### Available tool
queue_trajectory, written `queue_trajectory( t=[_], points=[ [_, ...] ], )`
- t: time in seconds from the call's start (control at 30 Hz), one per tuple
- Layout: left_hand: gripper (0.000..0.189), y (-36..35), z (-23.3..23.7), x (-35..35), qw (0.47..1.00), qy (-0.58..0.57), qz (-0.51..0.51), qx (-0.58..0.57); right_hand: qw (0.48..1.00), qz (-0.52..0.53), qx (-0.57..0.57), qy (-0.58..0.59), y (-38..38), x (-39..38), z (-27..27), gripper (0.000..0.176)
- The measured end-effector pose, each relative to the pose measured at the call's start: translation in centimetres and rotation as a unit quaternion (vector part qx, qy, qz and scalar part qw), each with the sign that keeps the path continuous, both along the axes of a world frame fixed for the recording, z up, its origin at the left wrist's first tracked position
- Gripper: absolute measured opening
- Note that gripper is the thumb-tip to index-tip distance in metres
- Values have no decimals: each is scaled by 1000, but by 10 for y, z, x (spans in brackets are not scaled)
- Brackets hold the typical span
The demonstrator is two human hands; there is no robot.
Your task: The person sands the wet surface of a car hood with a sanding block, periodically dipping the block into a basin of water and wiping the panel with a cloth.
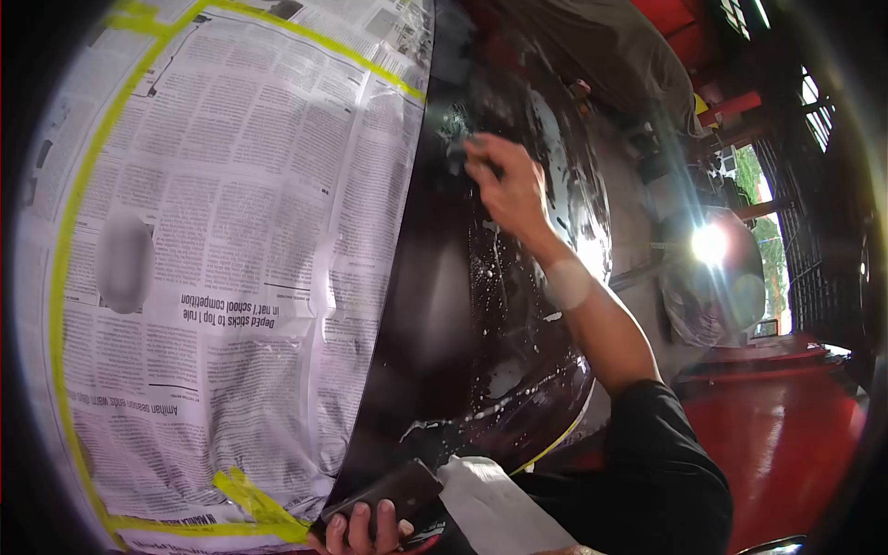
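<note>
Right hand (509, 190) up on the wet, dark panel (430, 356), fingers bent in and the tips down by a greyish-green smear (455, 122). Whether they grip anything is hard to tell; the contact spot is blurred. For good rubbing here, it looks like a job for light, even pressure, the contact kept flat, short overlapping strokes and a wet film underneath, steering well clear of the newspaper (231, 194) edge so the covering doesn't lift or tear.

And down low, the left hand (365, 532), fingers wrapped around a dark, flat block (402, 490), near the panel's lower end, a pale cloth-like piece (495, 504) just beside it. The panel itself lies directly beneath the right fingertips, running from there down towards the block, newspaper along one side, white droplets (518, 402) on the other.
</note>
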State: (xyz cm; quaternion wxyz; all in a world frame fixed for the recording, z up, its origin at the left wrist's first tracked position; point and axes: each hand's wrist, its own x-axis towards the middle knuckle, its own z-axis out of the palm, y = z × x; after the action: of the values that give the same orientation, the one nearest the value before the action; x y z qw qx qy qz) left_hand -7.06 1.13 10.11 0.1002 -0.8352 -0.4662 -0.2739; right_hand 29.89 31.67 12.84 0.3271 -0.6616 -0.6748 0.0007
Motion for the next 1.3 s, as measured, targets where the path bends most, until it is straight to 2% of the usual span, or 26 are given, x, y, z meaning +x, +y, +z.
queue_trajectory(
  t=[0.07, 0.1, 0.17, 0.2, 0.27, 0.3, 0.37, 0.43, 0.5, 0.57, 0.67, 0.7, 0.77, 0.87, 0.9, 0.97, 1.07, 1.17, 1.2, 1.23, 1.3],
  points=[
    [32, -4, -9, -6, 998, 29, -44, 34, 999, -22, -29, 18, 34, 2, 12, 23],
    [32, -4, -3, -3, 998, 30, -45, 34, 999, -23, -29, 20, 27, -1, 14, 23],
    [32, 3, 12, 2, 1000, 5, 14, -10, 997, -52, -43, 42, 5, -17, 12, 24],
    [32, 5, 13, -2, 1000, 3, 15, -10, 997, 15, 70, -37, -11, -10, -13, 25],
    [32, -1, 15, -9, 997, 45, -30, -59, 998, 17, 51, -33, -19, -16, -9, 25],
    [32, -3, 15, -5, 997, 45, -29, -58, 999, 20, 43, -26, -21, -16, -7, 25],
    [33, -5, 10, 0, 999, -2, 6, -46, 997, -6, 71, -40, 23, -3, -5, 24],
    [32, -7, 6, 1, 999, 8, 5, -32, 996, -50, -37, 59, 53, -2, 11, 25],
    [32, -2, 4, -1, 1000, 13, 4, -18, 998, -55, -1, 16, 30, -6, 3, 23],
    [32, 2, 6, -2, 1000, 10, -3, 6, 991, 15, 126, -45, -17, -19, -10, 18],
    [31, 7, 29, 2, 999, 22, 15, -44, 998, 12, 61, 2, -44, -30, -7, 18],
    [31, 6, 27, 3, 999, 24, 15, -43, 998, 12, 62, 5, -33, -29, -3, 18],
    [31, 7, 21, 4, 999, 25, 19, -8, 998, -62, -23, 23, 10, -17, 8, 22],
    [30, 10, 12, -2, 999, 37, -7, 30, 998, -62, 21, 7, 55, 2, -5, 26],
    [30, 13, 8, -7, 999, 34, -7, 31, 998, -62, 21, 5, 40, -1, -5, 26],
    [30, 15, 1, -12, 996, 41, -47, 70, 997, 22, 59, -38, -5, -14, -8, 26],
    [31, 11, 10, -10, 999, 39, -30, 17, 995, 91, 48, -21, -26, -19, -11, 27],
    [31, 5, 13, -14, 996, 63, -61, -16, 999, 42, 8, 16, 49, -7, -1, 28],
    [31, 2, 7, -15, 996, 61, -57, -15, 996, 44, -15, 71, 58, -12, 5, 28],
    [31, -1, -1, -19, 995, 66, -77, 9, 996, 43, -16, 70, 50, -12, 3, 28],
    [31, 2, -15, -17, 992, 68, -97, 33, 998, 50, 34, -25, 14, -20, -2, 27]
  ],
)
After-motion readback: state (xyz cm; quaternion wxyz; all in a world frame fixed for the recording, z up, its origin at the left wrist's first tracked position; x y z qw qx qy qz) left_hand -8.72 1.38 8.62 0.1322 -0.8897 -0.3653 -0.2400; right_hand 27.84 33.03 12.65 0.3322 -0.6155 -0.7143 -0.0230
